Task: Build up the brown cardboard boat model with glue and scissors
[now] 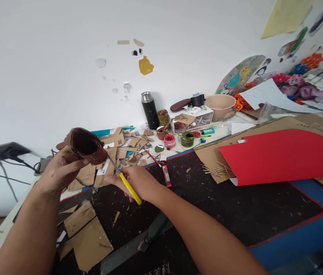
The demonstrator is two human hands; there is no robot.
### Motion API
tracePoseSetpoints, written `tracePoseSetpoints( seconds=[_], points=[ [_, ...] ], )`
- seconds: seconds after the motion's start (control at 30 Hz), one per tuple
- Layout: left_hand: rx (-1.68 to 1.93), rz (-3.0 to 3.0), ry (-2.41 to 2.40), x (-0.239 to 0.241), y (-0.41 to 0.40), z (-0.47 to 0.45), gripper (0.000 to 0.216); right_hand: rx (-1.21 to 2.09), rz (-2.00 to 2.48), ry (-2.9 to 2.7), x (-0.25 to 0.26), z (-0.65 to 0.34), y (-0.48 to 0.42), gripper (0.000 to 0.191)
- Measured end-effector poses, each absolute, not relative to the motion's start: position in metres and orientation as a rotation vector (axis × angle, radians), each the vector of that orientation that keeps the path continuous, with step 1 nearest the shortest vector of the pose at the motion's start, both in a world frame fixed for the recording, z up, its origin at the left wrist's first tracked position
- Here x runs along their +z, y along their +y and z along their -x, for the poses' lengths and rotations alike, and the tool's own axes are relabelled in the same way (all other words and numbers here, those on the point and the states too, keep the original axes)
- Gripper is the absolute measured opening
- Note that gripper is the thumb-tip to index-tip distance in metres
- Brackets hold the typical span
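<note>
My left hand (61,168) is wrapped around a brown hollow cardboard piece (94,152), whose dark open end faces me. In my right hand (135,179) is a pair of scissors with a yellow handle (130,188). The metal blades point up and left and meet the lower right edge of the brown piece; I cannot tell whether they bite into it. Below my hands, cut cardboard pieces (91,236) lie on the dark cutting mat (221,214).
Cardboard scraps (134,147) cover the table's back left. Open paint jars, pink (169,141) and green (187,139), stand near a black flask (149,112). A red sheet (284,156) lies right. A green-handled tool (157,225) and a lighter (166,175) lie on the mat.
</note>
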State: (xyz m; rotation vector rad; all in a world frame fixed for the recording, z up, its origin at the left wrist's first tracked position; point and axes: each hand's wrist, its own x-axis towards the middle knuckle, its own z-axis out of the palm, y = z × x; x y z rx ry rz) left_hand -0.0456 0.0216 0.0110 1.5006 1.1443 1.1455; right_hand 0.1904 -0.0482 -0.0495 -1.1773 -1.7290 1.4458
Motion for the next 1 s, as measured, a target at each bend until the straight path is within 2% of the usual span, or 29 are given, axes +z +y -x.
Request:
tracePoseSetpoints(
  seconds=[0.23,0.53,1.0],
  points=[
    [1.108,-1.624,1.14,0.008,0.025,0.05,0.05,1.166,1.324,-1.91,-0.046,-0.19,-0.043,0.064],
    [1.057,-1.633,1.141,0.0,0.03,0.051,0.046,1.124,1.369,-1.927,-0.051,-0.187,-0.042,0.061],
    [0.976,-1.636,1.13,0.006,0.025,0.05,0.054,0.892,1.505,-2.053,-0.059,-0.174,-0.047,0.032]
  ],
)
